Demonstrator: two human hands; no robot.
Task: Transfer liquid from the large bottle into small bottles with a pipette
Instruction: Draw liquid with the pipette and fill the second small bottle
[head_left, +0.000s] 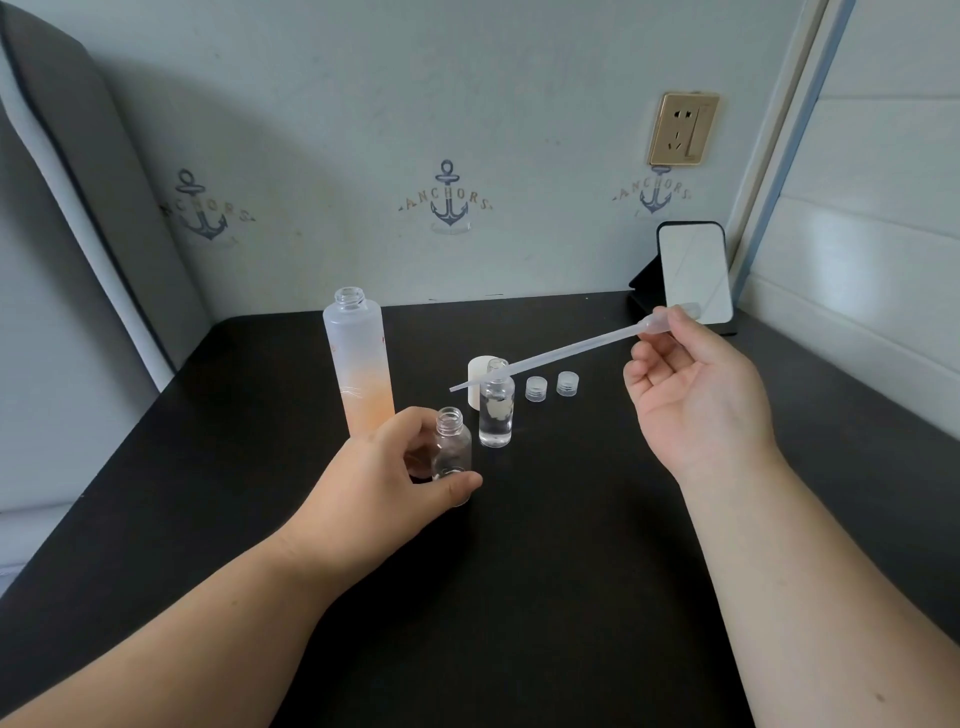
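The right hand pinches the pipette by its bulb, its long stem slanting down-left, tip nearer the tall bottle than the empty small bottle gripped by the left hand.

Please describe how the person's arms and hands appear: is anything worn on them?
Both forearms are bare, with no sleeves in view. The left hand and the right hand wear no gloves, and no rings, watch or bracelet show on the fingers or wrists. Nails look short and unpainted.

1 large bottle, 2 small bottles, 1 pipette, 2 small clear caps, 1 white cap, 2 hands.
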